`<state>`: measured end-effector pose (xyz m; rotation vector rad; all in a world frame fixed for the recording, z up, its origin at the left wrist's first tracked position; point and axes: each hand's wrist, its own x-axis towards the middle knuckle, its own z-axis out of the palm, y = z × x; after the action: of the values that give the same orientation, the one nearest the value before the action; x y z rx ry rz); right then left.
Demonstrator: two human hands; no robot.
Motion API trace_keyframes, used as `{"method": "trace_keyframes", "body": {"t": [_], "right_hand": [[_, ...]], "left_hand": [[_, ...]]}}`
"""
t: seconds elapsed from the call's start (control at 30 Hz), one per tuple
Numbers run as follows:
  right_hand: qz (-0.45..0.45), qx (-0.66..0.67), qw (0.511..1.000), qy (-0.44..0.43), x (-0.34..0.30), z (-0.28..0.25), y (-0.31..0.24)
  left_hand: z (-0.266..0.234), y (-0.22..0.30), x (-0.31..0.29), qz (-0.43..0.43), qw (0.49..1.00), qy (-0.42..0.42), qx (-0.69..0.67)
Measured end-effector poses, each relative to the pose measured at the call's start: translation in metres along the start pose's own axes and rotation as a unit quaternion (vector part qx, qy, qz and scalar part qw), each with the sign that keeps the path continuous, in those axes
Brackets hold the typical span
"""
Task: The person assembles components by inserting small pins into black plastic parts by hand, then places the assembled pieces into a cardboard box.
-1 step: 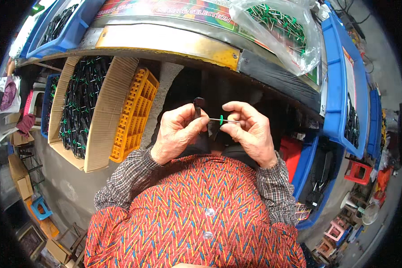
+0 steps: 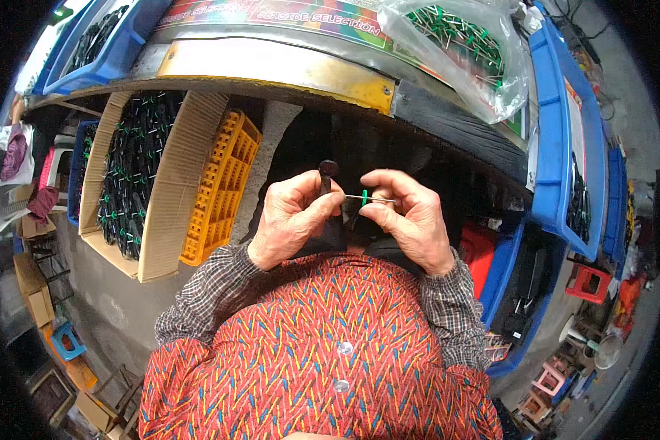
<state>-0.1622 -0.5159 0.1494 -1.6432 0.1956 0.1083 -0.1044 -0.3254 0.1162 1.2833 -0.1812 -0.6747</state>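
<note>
In front of my lap, my left hand (image 2: 292, 216) is closed, thumb against fingers, on a small black plastic part (image 2: 328, 170) whose rounded end sticks up above the fingers. From its fingertips a thin metal pin (image 2: 380, 199) runs across to the right, with a green disc (image 2: 364, 197) around it. My right hand (image 2: 412, 218) is closed around the pin's other end, thumb near the disc and index finger curled above. How the pin meets the black part is hidden by my left fingers.
A bench edge (image 2: 271, 70) crosses ahead; on it lies a plastic bag (image 2: 507, 103) of green-disced pins. Blue bins (image 2: 550, 147) stand right. At left, a cardboard box (image 2: 170, 198) of black parts sits beside a yellow crate (image 2: 224, 187). A blue tub (image 2: 500, 275) is low at right.
My right thumb and index finger have shifted very slightly left along the pin. My left hand stays in place.
</note>
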Motion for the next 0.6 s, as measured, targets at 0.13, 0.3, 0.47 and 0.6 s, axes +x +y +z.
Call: {"method": "trace_keyframes", "body": {"t": [0.13,0.3,0.47,0.6], "right_hand": [[-0.054,-0.171,0.982,-0.065,0.003,-0.001,-0.004],[-0.002,-0.096,0.993,-0.074,0.000,0.000,0.004],[0.030,-0.042,0.998,-0.037,-0.003,0.011,0.010],[0.050,-0.008,0.997,-0.051,-0.006,0.022,0.013]], "left_hand": [[-0.007,-0.003,-0.004,-0.017,0.999,-0.034,0.010],[-0.020,-0.007,-0.007,-0.027,0.997,-0.075,0.003],[-0.030,-0.010,-0.015,-0.032,0.990,-0.076,-0.112],[-0.034,-0.011,-0.019,-0.050,0.974,-0.047,-0.216]]}}
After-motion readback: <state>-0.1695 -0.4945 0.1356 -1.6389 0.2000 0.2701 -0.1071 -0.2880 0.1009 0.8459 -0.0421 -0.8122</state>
